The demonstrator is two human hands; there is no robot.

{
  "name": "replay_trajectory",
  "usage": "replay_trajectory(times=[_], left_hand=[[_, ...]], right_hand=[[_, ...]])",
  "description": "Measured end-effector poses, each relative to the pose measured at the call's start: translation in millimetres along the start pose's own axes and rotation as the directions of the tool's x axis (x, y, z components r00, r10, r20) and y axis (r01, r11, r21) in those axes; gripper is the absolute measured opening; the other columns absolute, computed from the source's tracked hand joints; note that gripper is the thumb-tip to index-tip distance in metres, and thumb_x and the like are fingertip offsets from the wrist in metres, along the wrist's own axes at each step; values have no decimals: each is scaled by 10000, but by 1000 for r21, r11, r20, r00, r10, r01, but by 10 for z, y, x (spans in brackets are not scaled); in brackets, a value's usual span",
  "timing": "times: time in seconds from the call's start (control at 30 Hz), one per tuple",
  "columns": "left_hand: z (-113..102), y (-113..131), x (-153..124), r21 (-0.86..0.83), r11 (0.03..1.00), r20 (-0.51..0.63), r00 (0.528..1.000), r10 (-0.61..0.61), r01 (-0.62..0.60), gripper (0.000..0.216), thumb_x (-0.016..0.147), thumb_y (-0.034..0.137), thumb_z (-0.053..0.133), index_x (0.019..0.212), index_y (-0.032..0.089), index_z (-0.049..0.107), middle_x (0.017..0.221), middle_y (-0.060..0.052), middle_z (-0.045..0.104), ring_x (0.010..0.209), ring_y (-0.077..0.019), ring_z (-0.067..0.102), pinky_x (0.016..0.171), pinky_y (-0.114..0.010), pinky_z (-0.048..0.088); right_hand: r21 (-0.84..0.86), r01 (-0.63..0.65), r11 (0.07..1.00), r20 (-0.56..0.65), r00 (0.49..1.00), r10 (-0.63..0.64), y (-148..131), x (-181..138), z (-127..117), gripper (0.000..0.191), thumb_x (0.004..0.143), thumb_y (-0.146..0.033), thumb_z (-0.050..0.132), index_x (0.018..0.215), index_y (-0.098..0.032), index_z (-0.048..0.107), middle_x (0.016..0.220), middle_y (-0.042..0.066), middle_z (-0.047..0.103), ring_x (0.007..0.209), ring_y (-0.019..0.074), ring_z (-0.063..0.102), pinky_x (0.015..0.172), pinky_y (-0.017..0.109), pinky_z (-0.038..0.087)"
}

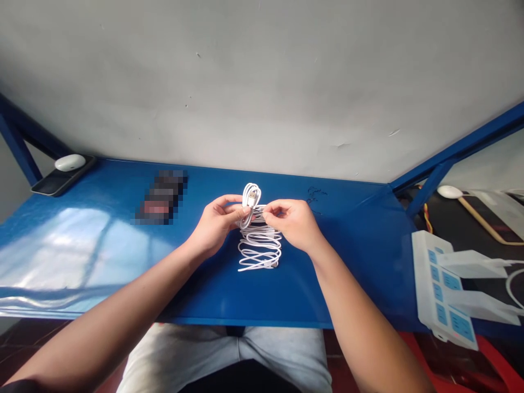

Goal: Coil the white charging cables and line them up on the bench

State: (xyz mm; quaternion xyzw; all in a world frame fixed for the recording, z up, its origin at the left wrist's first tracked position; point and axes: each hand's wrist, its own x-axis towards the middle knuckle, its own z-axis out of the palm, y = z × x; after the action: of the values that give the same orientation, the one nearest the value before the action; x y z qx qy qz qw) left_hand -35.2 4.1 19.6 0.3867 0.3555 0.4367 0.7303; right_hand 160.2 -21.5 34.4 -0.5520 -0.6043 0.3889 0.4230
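A coiled white USB charging cable [251, 195], its metal plug showing on the near side of the loops, is pinched between the thumb and fingers of my left hand [221, 221]. My right hand [291, 218] is closed in a pinch right beside that coil. Whatever lies between its fingertips is too small to make out. Below both hands, a row of more coiled white cables [260, 248] lies on the blue table [245, 300]. Several thin black ties [316, 197] are scattered on the table beyond my right hand.
A blurred-out dark object [161, 196] lies left of my hands. Farther left, a white mouse [70, 162] rests on a dark flat device [61, 180]. At the right stands a white power strip [444, 289] with chargers plugged in. Blue frame bars [458, 147] and a grey wall border the table.
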Motion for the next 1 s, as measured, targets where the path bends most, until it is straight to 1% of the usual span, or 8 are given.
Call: replay_trajectory(times=[0.1,0.17,0.4,0.57,0.7,0.83,0.93,1.0], left_hand=[[-15,-1,19,4,1000,32,999,-9,9,415,751,232,864,1109,144,674,881,-103,786,787,-200,754,753,-308,578],[-28,0,36,-17,1000,9,1000,-21,21,439,731,223,876,1107,136,666,865,-103,784,769,-197,754,754,-309,580],[-66,35,85,-91,996,-91,996,3,-12,339,675,219,895,862,132,626,774,-52,741,725,-177,745,754,-290,581],[-92,78,102,-49,998,-140,990,23,-30,372,685,229,888,923,137,618,825,-78,752,743,-190,745,761,-311,584],[-92,93,102,-17,1000,-135,991,9,-12,422,697,223,881,1031,133,639,849,-76,757,749,-188,741,799,-336,584],[-128,90,148,-2,1000,-120,993,6,-7,404,701,244,876,1032,119,682,878,-81,756,770,-184,739,834,-351,584],[-179,81,224,43,999,-127,992,26,-21,404,688,269,890,1018,137,699,876,-71,759,784,-184,736,840,-356,578],[-206,75,280,137,990,-104,993,52,-38,392,688,301,894,1002,148,714,882,-72,765,794,-185,730,828,-345,568]], right_hand=[[55,-38,998,-20,999,39,5,18,-50,89,756,-243,695,751,-164,735,735,21,707,690,149,613,659,274,469],[86,-79,993,-9,997,80,0,26,-95,107,751,-264,708,747,-161,735,716,19,693,662,138,590,642,273,456],[52,-171,984,47,985,168,-28,36,-253,145,738,-292,720,739,-153,760,704,22,670,649,125,542,616,269,422],[72,-189,979,39,982,187,-15,57,-318,173,726,-317,749,781,-155,776,731,36,695,667,132,558,634,278,443],[85,-203,975,-40,977,207,12,91,-392,176,700,-312,769,792,-162,779,740,37,704,657,127,554,629,277,456],[105,-213,971,-107,969,224,78,126,-581,227,687,-340,776,819,-155,771,751,47,705,669,137,577,633,281,478],[84,-220,972,-248,940,234,182,148,-802,296,684,-375,767,873,-147,770,812,71,727,680,151,604,623,285,489],[-17,-255,967,-372,899,230,292,165,-969,297,675,-365,752,879,-150,781,849,90,746,710,179,632,615,294,489]])
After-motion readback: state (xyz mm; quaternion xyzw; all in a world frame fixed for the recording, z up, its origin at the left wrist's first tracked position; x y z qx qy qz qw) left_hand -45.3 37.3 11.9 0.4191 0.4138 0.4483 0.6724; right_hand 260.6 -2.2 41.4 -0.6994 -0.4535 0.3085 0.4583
